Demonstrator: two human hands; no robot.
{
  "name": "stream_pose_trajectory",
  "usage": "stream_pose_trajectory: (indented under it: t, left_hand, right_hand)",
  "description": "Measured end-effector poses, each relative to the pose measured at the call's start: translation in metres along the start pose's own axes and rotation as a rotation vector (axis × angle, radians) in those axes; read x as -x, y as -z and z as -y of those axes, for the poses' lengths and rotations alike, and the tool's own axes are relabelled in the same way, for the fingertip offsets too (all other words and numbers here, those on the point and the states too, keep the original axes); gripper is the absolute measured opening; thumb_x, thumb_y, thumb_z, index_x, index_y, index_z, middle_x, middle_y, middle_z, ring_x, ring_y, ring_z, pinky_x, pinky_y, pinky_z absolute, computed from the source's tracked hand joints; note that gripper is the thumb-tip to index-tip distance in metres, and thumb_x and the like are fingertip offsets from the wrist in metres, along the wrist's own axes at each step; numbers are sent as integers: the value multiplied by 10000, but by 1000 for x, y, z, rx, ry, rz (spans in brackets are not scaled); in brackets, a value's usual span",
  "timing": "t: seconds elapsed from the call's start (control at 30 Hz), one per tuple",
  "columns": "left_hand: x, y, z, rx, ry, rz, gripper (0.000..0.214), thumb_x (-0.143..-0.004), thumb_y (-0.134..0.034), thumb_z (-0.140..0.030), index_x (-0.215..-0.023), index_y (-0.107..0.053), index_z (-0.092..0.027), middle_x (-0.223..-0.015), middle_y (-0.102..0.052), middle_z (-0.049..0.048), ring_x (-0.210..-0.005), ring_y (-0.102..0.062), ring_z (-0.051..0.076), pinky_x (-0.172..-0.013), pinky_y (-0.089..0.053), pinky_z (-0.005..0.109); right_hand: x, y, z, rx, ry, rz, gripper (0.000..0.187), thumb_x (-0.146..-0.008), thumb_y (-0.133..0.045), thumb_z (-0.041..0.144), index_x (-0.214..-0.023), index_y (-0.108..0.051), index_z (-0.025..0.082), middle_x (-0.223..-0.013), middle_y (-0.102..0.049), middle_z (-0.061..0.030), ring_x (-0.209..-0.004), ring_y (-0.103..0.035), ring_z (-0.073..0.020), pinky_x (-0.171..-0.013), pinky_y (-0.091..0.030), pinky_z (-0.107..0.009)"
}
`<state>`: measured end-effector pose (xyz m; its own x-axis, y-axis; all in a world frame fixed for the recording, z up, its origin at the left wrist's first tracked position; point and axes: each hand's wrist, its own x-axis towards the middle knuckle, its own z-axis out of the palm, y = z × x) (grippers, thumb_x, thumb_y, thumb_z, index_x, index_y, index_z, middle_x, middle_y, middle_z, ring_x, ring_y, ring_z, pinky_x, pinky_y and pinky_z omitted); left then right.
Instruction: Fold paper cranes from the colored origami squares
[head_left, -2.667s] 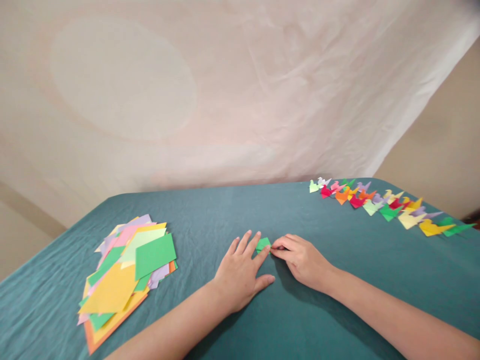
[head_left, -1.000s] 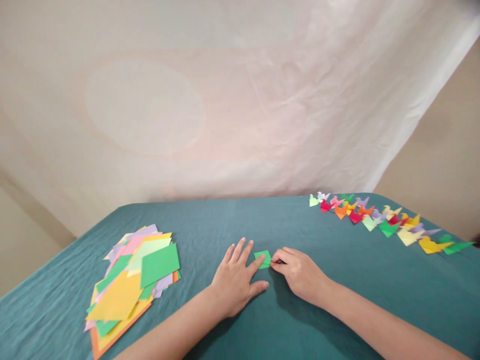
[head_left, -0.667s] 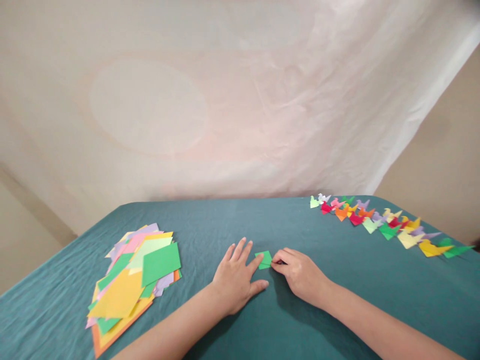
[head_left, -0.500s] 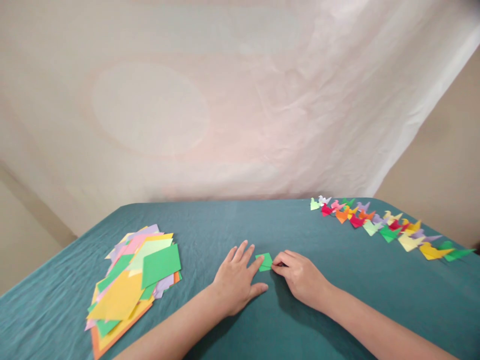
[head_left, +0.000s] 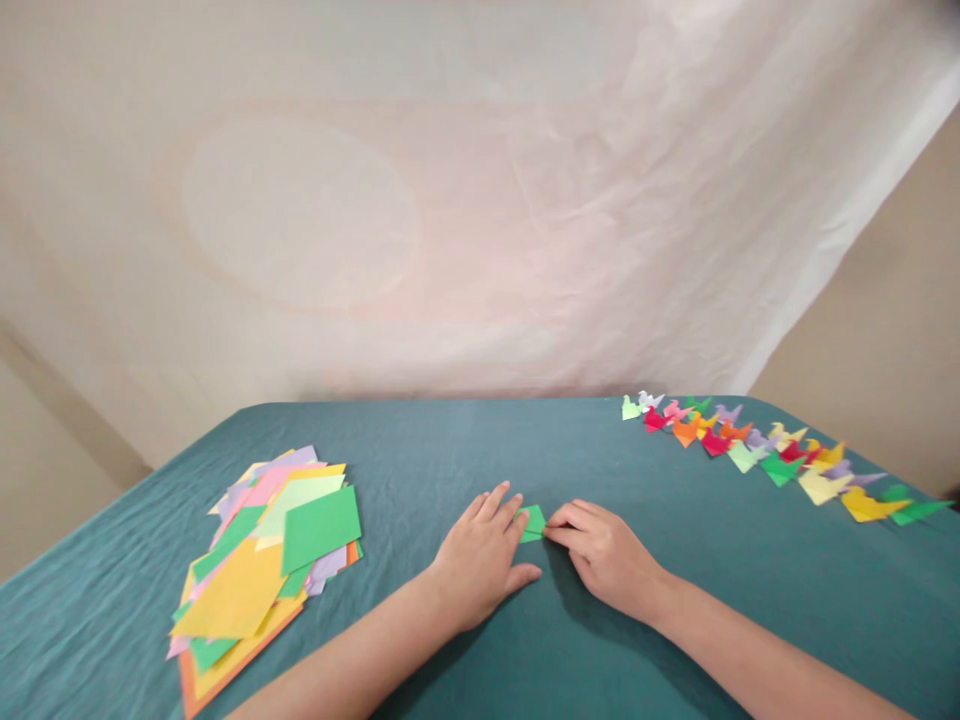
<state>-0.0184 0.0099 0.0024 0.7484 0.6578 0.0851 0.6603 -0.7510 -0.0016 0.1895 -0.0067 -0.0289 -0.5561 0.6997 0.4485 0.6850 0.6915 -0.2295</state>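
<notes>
A small folded piece of green paper (head_left: 533, 524) lies on the cloth between my hands, with a crease line across it. My left hand (head_left: 484, 555) rests palm down, fingers stretched, its fingertips covering the paper's left part. From the right, my right hand (head_left: 600, 550) pinches the paper's right corner between thumb and forefinger. The paper's left edge is hidden under the left fingers.
On the left lies a loose pile of coloured paper sheets (head_left: 247, 585). Rows of folded paper birds (head_left: 780, 465) in many colours stand along the right side. A dark green cloth (head_left: 450, 440) covers the table; a pale sheet (head_left: 480, 220) hangs behind.
My left hand has shifted slightly right, covering more of the green paper. My right hand stays at the paper's right corner.
</notes>
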Motion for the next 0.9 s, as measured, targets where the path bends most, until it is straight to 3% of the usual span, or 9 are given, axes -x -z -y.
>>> stream_pose_trajectory:
  t: [0.27, 0.47, 0.73, 0.9]
  left_hand:
    - [-1, -3, 4, 22, -20, -23, 533, -888, -354, -517, -1281, -435, -166, -1360, -421, 91, -1330, -223, 252, -1057, -250, 397]
    - [-1, -3, 3, 66, 18, -30, 468, -922, -295, -461, -1268, -451, -187, -1350, -433, 83, -1305, -281, 243, -1044, -266, 409]
    - [-8, 1, 15, 220, 19, -14, 369, -868, -479, -401, -1191, -529, -229, -1276, -496, 59, -1182, -433, 224, -990, -342, 354]
    - [-26, 9, 26, 350, 67, 7, 457, -765, -617, -408, -1157, -560, -180, -1100, -572, 76, -1023, -532, 220, -893, -414, 308]
  right_hand:
    - [-4, -3, 2, 46, -18, 45, 297, -858, -419, 68, -1037, -626, 184, -895, -557, -71, -836, -487, -178, -731, -415, -316]
    - [-6, -2, 0, 102, -9, 84, 259, -867, -423, 80, -954, -648, 172, -882, -545, -69, -824, -474, -178, -715, -399, -311]
    - [-5, -2, -1, 86, -3, 88, 262, -875, -414, 86, -923, -656, 173, -878, -544, -74, -833, -478, -182, -720, -407, -312]
    - [-2, -3, -2, 25, -8, 26, 314, -847, -408, 44, -991, -648, 187, -867, -548, -72, -824, -486, -181, -709, -415, -315]
